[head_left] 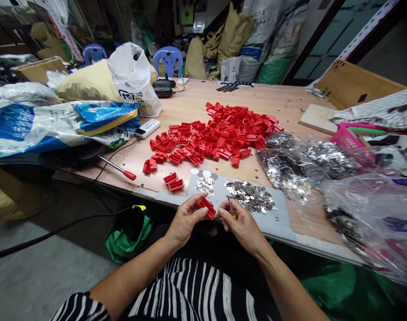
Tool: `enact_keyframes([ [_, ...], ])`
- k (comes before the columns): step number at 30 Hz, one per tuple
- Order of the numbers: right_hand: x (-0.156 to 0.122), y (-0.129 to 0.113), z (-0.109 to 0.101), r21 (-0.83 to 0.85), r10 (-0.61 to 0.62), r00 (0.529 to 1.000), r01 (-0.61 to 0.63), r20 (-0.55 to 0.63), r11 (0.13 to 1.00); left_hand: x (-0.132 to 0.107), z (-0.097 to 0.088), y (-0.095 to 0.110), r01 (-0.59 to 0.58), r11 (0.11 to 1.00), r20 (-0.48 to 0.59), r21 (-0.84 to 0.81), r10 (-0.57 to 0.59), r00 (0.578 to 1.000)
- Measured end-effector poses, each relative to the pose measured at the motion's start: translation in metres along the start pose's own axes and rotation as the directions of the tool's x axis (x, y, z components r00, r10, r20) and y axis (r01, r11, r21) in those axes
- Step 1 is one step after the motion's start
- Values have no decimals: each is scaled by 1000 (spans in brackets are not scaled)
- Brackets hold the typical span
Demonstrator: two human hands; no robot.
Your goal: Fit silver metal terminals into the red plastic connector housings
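Note:
My left hand (189, 218) is closed around a small red plastic case (206, 208) at the table's front edge. Close beside it, my right hand (237, 219) pinches a slim tool (234, 216) with a yellow handle and a thin metal shaft that points upward. The tool's exact kind is partly hidden by the fingers. Just beyond both hands lie a small heap of shiny metal pieces (205, 186) and a larger heap of metal clips (252, 196) on a grey mat (280, 218). Two loose red cases (174, 182) rest to the left of the mat.
A big pile of red cases (219, 133) covers the table's middle. Plastic bags of metal parts (290, 160) lie right, near a pink basket (348, 136). On the left are a red-handled lever (129, 175), a white device (147, 128) and sacks (56, 125). A green bag (128, 243) stands below.

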State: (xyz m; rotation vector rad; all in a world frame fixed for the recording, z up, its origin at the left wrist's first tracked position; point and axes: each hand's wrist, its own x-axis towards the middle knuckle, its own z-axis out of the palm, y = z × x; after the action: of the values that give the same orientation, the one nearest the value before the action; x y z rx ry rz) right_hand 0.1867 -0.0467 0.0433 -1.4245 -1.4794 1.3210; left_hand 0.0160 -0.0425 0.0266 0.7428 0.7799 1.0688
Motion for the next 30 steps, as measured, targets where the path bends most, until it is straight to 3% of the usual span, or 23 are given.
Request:
enact_keyframes([
  [2,-2,3,-3,-82,-24,999,22,-27,996,2,-3,0,-28,998,4,58,28,1000],
  [5,-3,7,-8,-296,-144,988,123,-50,947,7,-12,1,-130,949,26,288,127,992],
  [9,-1,9,-7,-486,-217,976,189,-2,853,18,-23,6,-281,725,98,629,285,954],
  [11,1,8,-5,-514,-201,980,178,11,839,23,-26,9,-322,625,158,711,304,940],
  [14,5,7,-2,-544,-193,981,176,27,821,29,-27,10,-356,553,232,753,284,931],
  [19,10,7,-2,-562,-204,977,206,66,801,33,-29,12,-385,552,279,740,270,922],
  [26,13,10,2,-581,-206,975,218,89,784,35,-30,13,-341,622,247,705,236,940],
  [30,12,13,4,-590,-221,973,213,59,779,36,-31,12,-370,592,277,716,246,929],
])
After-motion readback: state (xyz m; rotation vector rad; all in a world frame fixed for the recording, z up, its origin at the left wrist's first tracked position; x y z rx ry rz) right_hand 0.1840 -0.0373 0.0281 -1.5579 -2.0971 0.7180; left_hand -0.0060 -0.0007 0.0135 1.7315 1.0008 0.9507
